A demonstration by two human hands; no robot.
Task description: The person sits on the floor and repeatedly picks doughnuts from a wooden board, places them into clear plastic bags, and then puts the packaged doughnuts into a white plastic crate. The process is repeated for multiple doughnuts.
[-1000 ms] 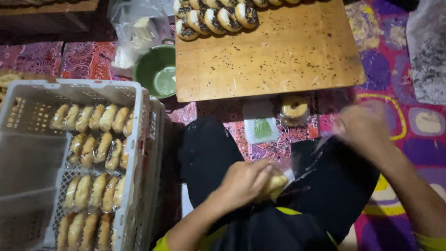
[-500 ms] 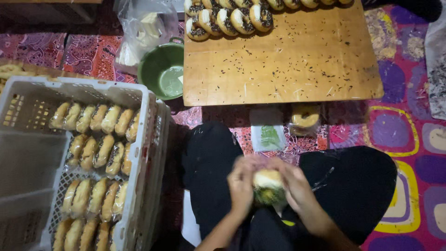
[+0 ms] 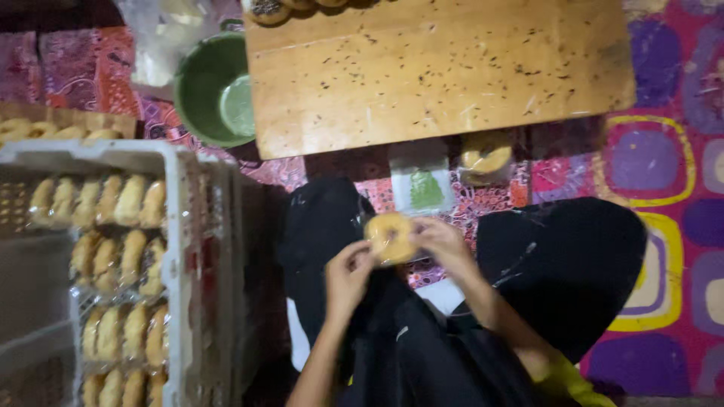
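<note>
The round wrapped bun (image 3: 390, 237) sat between both hands, left hand (image 3: 348, 276) and right hand (image 3: 443, 243) pinching its edges alike.

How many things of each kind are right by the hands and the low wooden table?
Bun in clear wrap, held by the left hand and right hand: 1
Wrapped bun on the mat: 1
Green bowl: 1
Grey crate: 1
Wooden table: 1
Total: 5
</note>
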